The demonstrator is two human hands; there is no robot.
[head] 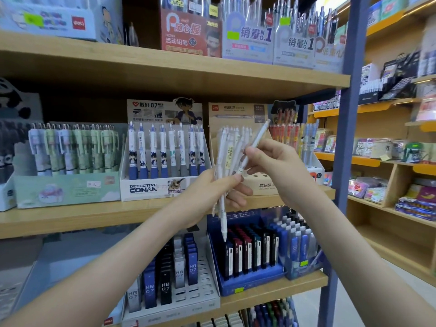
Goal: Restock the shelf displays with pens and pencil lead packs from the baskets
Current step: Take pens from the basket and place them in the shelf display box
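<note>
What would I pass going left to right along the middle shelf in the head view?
Dark pen display at the edge, green pen display, Detective Conan pen display, beige pen display behind the left hand gripping a bundle of white pens and the right hand pinching a single white pen, orange and blue pens.

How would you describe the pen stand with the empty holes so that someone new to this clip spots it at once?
On the middle wooden shelf, look just right of the white and blue Detective Conan box, behind the right hand that pinches a white pen. The stand is pale beige cardboard; unlike its full neighbours, its front tier shows round empty holes.
</note>
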